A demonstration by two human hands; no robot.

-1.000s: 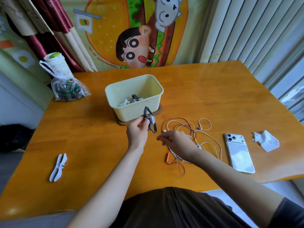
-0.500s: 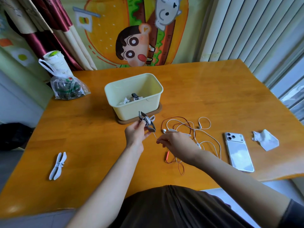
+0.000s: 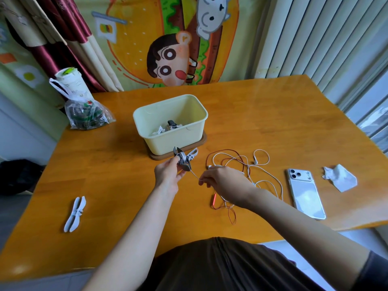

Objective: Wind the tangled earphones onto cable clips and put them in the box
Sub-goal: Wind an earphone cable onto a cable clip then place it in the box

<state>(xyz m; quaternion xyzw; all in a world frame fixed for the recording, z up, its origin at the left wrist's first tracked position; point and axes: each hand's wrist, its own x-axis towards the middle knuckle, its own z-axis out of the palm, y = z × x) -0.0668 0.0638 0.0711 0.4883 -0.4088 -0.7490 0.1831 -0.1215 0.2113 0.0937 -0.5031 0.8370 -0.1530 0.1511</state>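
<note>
Scanning from my left: a spare clip (image 3: 75, 214) lies untouched on the table (image 3: 105, 185). The left hand (image 3: 168, 175) grips the grey cable clip (image 3: 183, 159) between curled fingers and thumb, just in front of the box (image 3: 168, 143). Against a second ago, the clip has dropped lower and tipped from upright to slanted, with white turns round its waist. A short, taut white cable (image 3: 194, 175) runs to the right hand (image 3: 224, 181), where thumb and forefinger pinch its end. I judge this winding nearly finished, with only the tail left to secure. Wound earphones (image 3: 165, 129) already sit inside the box. The tangled earphones (image 3: 237, 162), red and white, lie loose on the table beyond the right hand.
</note>
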